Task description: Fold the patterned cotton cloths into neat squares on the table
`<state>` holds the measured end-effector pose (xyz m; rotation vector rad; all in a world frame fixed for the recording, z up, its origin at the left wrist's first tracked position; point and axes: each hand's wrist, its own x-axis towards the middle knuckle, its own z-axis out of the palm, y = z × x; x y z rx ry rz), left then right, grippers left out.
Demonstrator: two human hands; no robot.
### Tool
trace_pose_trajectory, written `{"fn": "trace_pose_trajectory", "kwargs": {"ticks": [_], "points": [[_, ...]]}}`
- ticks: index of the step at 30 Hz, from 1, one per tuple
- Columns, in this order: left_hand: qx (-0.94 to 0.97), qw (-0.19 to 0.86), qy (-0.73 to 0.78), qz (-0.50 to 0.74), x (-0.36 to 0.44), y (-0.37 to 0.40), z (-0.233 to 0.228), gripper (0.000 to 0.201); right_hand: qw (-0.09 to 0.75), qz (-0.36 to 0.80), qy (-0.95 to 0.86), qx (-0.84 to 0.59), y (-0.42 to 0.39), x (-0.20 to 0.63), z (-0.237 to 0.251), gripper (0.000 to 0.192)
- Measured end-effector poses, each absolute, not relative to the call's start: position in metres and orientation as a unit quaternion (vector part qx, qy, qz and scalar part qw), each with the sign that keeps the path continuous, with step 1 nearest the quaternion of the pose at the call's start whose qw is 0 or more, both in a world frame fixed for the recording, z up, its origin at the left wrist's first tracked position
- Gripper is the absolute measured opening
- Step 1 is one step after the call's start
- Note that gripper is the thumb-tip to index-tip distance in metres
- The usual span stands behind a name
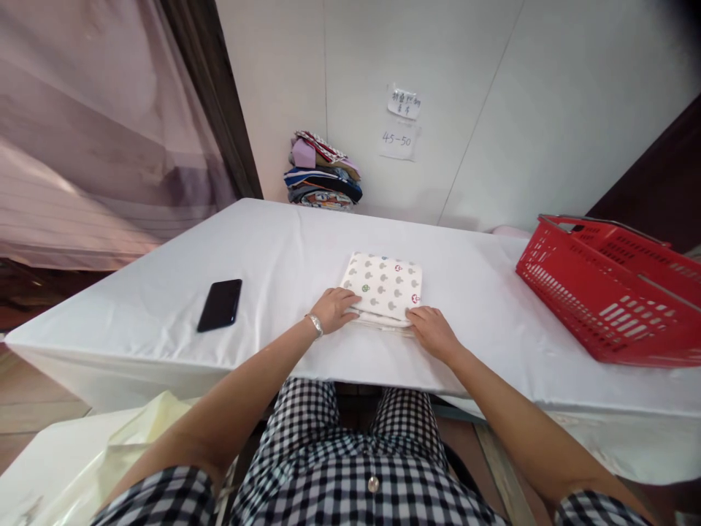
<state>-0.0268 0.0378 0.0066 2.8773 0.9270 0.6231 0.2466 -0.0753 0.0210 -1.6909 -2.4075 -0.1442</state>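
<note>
A folded white cloth (383, 281) printed with grey, red and green mushroom-like shapes lies flat on the white-covered table, with its layered edge toward me. My left hand (333, 310) grips its near left corner, fingers on top and thumb at the front edge. At the near right corner my right hand (431, 330) is closed on the edge in the same way. The thumb tips and the cloth's underside are partly hidden.
A black phone (220, 305) lies on the table (274, 248) to the left. On the right stands a red plastic basket (613, 292). Behind the table, a pile of folded clothes (323, 175) rests against the wall, left of paper notes (399, 139).
</note>
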Motion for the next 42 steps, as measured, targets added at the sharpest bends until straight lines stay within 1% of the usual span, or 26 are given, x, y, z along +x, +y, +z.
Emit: {"fn": "trace_pose_trajectory", "kwargs": {"ticks": [4,7,10,13,18,22,24,26,28,31,32,37,42], "points": [[0.924,0.053,0.328,0.192,-0.018,0.044,0.012,0.023,0.108,-0.052,-0.807,-0.578,-0.072,0.248,0.026,0.02],[0.91,0.092,0.365,0.177,-0.013,0.047,0.017,0.016,0.127,-0.034,-0.809,-0.573,-0.074,0.251,0.028,0.016],[0.898,0.122,0.39,0.161,-0.01,0.049,0.021,0.014,0.162,0.022,-0.807,-0.568,-0.076,0.255,0.025,0.019],[0.908,0.097,0.377,0.159,-0.006,0.048,0.022,0.015,0.189,0.048,-0.793,-0.577,-0.073,0.256,0.023,0.022],[0.918,0.021,0.351,0.184,0.002,0.04,0.027,0.013,0.122,-0.022,-0.804,-0.582,-0.066,0.251,0.027,0.023],[0.914,-0.019,0.342,0.219,-0.003,0.03,0.033,0.015,0.153,-0.084,-0.799,-0.575,-0.072,0.249,0.03,0.029],[0.926,-0.021,0.323,0.195,-0.008,0.027,0.03,0.014,0.145,-0.085,-0.81,-0.562,-0.078,0.249,0.029,0.028],[0.938,-0.009,0.3,0.172,-0.013,0.025,0.023,0.013,0.118,-0.064,-0.823,-0.552,-0.084,0.248,0.025,0.026],[0.945,0.006,0.276,0.174,-0.018,0.026,0.015,0.016,0.106,-0.046,-0.828,-0.549,-0.088,0.249,0.021,0.024],[0.949,0.015,0.252,0.187,-0.021,0.029,0.009,0.027,0.107,-0.043,-0.828,-0.548,-0.091,0.249,0.017,0.026],[0.95,0.015,0.252,0.185,-0.02,0.03,0.009,0.028,0.106,-0.045,-0.827,-0.55,-0.091,0.249,0.016,0.025],[0.946,0.004,0.286,0.151,-0.012,0.031,0.02,0.016,0.109,-0.064,-0.819,-0.56,-0.079,0.25,0.023,0.023],[0.926,-0.044,0.332,0.176,0.0,0.028,0.022,0.016,0.171,-0.14,-0.79,-0.572,-0.067,0.258,0.032,0.027]]}}
